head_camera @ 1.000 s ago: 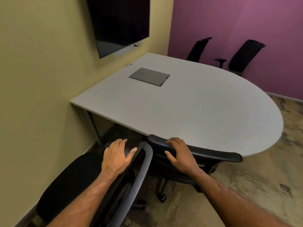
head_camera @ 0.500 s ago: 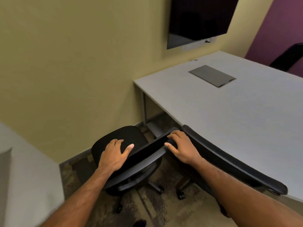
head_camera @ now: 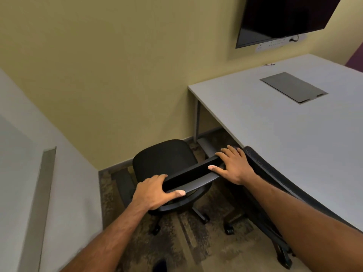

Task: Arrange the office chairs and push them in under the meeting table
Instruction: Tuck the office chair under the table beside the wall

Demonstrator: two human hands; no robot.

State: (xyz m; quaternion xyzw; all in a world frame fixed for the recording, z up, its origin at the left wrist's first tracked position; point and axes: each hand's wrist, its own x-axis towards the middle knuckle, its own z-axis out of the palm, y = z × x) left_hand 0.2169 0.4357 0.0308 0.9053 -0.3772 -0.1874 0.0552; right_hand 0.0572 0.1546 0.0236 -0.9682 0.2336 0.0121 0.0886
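Observation:
A black office chair [head_camera: 165, 160] stands on the carpet left of the grey meeting table [head_camera: 284, 138], its seat facing the yellow wall. Both hands grip the top edge of its backrest [head_camera: 192, 174]: my left hand [head_camera: 155, 193] at the near end, my right hand [head_camera: 233, 165] at the far end. A second black chair [head_camera: 263, 173] sits pushed against the table's near edge, its backrest running along the rim under my right forearm.
A dark wall screen [head_camera: 282, 18] hangs above the table's far side, and a grey cable hatch [head_camera: 292, 87] is set in the tabletop. A white wall and door frame [head_camera: 45, 193] close off the left. The table leg [head_camera: 197, 118] stands near the yellow wall.
My right hand left the second chair's backrest and took the far end of the first chair's backrest. My left hand closed around its near end. The view swung left.

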